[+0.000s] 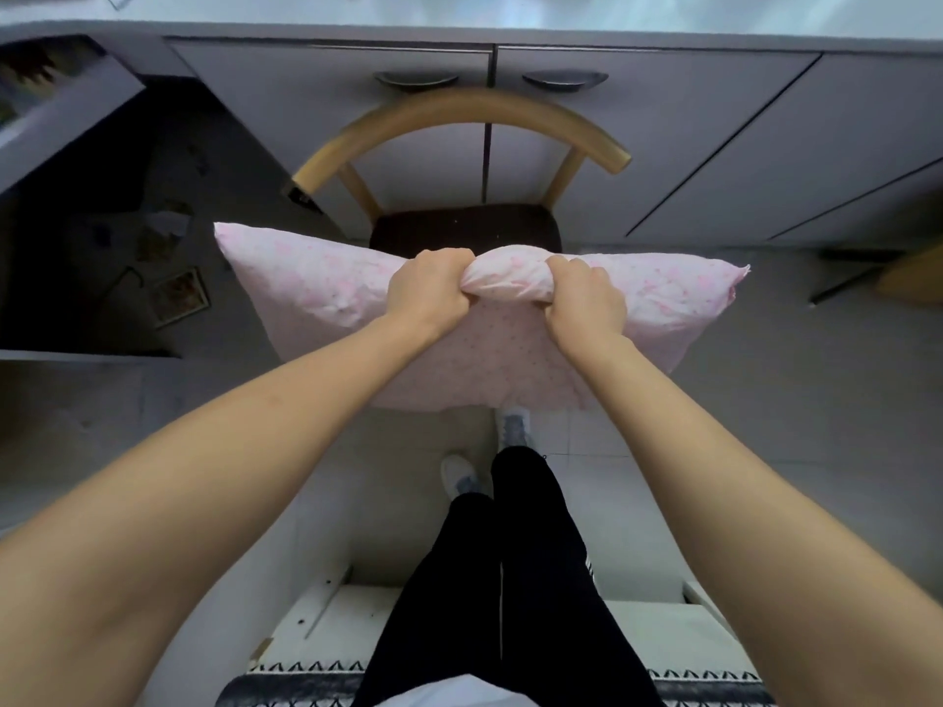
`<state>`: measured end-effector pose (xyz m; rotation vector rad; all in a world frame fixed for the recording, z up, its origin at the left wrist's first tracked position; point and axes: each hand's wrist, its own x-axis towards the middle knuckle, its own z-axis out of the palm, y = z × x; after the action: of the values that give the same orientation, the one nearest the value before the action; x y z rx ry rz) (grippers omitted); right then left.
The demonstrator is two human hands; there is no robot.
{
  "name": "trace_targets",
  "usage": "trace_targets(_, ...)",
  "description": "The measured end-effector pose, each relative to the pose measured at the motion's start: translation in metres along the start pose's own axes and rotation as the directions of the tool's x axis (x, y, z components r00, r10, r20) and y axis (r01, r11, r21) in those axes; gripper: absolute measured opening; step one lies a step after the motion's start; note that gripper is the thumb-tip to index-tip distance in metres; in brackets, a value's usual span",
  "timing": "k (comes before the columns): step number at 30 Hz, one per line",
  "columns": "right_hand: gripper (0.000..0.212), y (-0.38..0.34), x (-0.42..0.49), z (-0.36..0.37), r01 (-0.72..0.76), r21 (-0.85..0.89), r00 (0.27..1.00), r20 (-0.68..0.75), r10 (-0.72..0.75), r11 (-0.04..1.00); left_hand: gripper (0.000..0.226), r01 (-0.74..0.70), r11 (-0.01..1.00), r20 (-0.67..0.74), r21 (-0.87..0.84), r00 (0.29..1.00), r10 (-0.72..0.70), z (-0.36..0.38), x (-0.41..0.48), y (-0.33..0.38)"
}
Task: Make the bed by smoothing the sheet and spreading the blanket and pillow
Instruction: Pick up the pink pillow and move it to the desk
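While left hand [426, 293] and right hand [587, 298] clamp curled fingers on the pillow [306, 288] at twelve o'clock, it's unplaced — over a chair [459, 112]. Sheet, blanket unseen; probably pending.

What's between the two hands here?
A bunched ridge of the pink pillow, gripped by the left hand and right hand on either side; seen in the head view.

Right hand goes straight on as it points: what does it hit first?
The right hand grips the pillow; beyond that, probably the chair seat, though depth is unclear.
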<state>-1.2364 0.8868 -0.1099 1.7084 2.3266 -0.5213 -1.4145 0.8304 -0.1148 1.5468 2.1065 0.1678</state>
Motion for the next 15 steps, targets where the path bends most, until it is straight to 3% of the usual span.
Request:
trace_targets(10,0.037,-0.011,0.072,0.005,0.018,-0.001,0.993,-0.12,-0.018,1.0,0.012,0.056,0.998,0.004,-0.017,0.998,-0.056,-0.007,0.065,-0.012)
trace_targets(15,0.055,-0.028,0.096,0.01,0.054,0.046,0.984,-0.173,-0.045,0.997,0.04,0.061,0.998,-0.063,0.026,0.996,-0.059,-0.004,0.087,-0.02)
